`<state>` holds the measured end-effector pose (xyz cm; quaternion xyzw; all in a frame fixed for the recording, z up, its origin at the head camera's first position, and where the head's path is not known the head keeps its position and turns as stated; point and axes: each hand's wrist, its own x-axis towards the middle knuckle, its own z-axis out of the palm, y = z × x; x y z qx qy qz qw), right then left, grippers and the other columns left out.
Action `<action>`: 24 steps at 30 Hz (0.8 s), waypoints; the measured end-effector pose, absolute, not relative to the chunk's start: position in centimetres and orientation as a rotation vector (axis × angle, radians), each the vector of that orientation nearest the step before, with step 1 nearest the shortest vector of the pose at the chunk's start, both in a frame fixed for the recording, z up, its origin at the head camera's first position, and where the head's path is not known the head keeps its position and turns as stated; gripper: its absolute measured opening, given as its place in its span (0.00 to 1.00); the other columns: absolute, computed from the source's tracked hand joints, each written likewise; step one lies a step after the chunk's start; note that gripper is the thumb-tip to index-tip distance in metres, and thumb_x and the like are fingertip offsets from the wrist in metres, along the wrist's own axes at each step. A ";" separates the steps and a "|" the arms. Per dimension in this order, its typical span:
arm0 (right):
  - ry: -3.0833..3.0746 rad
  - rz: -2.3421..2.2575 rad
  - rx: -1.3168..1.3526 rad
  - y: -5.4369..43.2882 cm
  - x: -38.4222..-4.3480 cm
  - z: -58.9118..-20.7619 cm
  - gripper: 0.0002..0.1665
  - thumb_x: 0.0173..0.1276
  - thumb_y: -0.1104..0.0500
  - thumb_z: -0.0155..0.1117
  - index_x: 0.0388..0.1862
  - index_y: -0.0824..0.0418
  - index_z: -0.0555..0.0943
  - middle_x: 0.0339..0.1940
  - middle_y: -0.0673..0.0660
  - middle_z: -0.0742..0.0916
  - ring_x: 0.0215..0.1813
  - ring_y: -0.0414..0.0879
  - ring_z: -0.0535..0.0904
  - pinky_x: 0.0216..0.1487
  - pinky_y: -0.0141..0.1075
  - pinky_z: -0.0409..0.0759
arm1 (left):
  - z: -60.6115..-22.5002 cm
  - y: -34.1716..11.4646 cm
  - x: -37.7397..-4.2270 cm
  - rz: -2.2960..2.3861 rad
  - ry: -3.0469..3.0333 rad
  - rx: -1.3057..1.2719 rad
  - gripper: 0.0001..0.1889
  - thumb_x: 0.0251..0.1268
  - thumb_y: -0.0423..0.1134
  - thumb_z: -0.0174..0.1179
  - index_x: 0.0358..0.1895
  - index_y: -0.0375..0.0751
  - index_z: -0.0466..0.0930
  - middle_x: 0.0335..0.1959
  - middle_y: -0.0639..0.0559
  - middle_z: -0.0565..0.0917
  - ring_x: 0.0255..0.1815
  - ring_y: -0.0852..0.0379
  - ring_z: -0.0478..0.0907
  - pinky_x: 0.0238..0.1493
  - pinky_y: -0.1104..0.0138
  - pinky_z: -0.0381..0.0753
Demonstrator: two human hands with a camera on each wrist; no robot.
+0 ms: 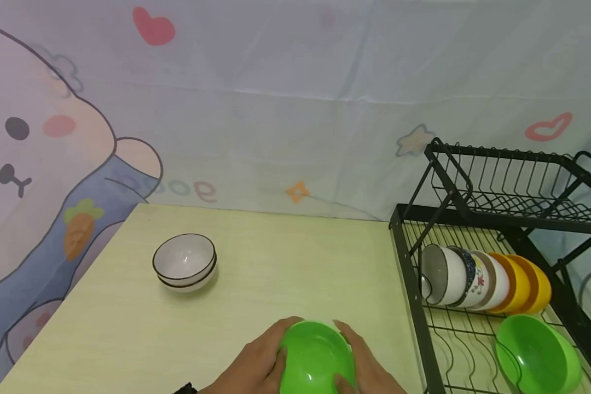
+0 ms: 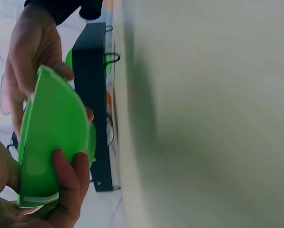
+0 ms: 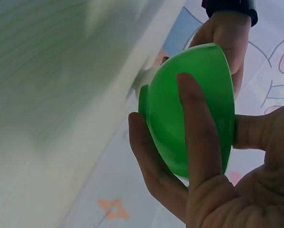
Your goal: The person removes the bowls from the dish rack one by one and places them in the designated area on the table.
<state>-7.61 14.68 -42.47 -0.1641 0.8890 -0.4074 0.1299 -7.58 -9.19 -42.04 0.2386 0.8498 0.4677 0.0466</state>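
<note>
**Green bowl point(image 1: 317, 358): two-handed hold above the bench point(image 1: 295, 262)**

Appearance: bright green, glossy, plain inside and out. Rounded wall, smooth circular rim, raised foot ring at the base as seen in both wrist views. Small bright highlight on the inner floor. Pale streak close to the rim in the left wrist view; nature of streak not discernible.

Position: low center of the head view, at the near side of the bench, raised clear of the surface. Inside turned toward the head camera.

Fingers of the left hand point(image 1: 261, 355): grasping the bowl from the left, curled about the outer wall. Fingers of the right hand point(image 1: 366, 364): grasping the bowl from the right, thumb at the rim, others along the outer wall and near the foot.

Quantities:
- Held in hand: one bowl visible.
- On the bench, toward the left: two dark-rimmed white bowls point(image 1: 184, 262), stacked, upright.
- At right: one two-tier black rack point(image 1: 417, 312).
- Lower tier, standing on edge in a row: at least five bowls, namely one grey-lined bowl point(image 1: 455, 276), one floral bowl point(image 1: 480, 282), one cream-edged bowl point(image 1: 501, 282) and two yellow bowls point(image 1: 540, 284).
- Nearer in the same tier: green bowlware point(image 1: 529, 350), tilted; single or nested, impossible to tell.
- Behind: one printed cloth point(image 1: 276, 137), with two hearts point(image 1: 155, 28) and one carrot point(image 1: 80, 238).
</note>
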 end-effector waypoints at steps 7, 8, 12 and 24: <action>2.535 -1.183 -0.391 14.3 -7.4 -41.0 0.43 0.70 0.40 0.60 0.78 0.45 0.54 0.72 0.62 0.70 0.49 0.51 0.86 0.39 0.51 0.84 | -41.7 -10.5 -9.0 1.363 2.726 0.658 0.23 0.76 0.31 0.47 0.69 0.58 0.64 0.58 0.61 0.79 0.57 0.63 0.77 0.60 0.61 0.80; 2.535 -1.188 -0.387 14.2 -7.4 -40.9 0.43 0.71 0.40 0.60 0.78 0.45 0.54 0.72 0.60 0.70 0.49 0.50 0.86 0.39 0.50 0.85 | -41.8 -10.6 -9.2 1.362 2.741 0.637 0.24 0.75 0.30 0.48 0.68 0.57 0.65 0.59 0.61 0.79 0.59 0.62 0.77 0.60 0.60 0.79; 2.579 -1.162 -0.381 14.0 -7.3 -40.7 0.41 0.71 0.38 0.59 0.78 0.43 0.55 0.72 0.55 0.71 0.51 0.44 0.86 0.38 0.41 0.84 | -42.2 -11.2 -9.8 1.368 2.803 0.582 0.25 0.71 0.26 0.50 0.67 0.49 0.67 0.60 0.56 0.79 0.62 0.57 0.77 0.63 0.54 0.78; 2.690 -1.130 -0.349 13.9 -7.0 -40.4 0.39 0.70 0.38 0.60 0.76 0.42 0.59 0.70 0.48 0.74 0.50 0.39 0.86 0.33 0.31 0.78 | -43.6 -12.9 -12.7 1.556 2.763 0.205 0.28 0.67 0.24 0.49 0.71 0.37 0.61 0.59 0.40 0.78 0.45 0.57 0.78 0.48 0.63 0.80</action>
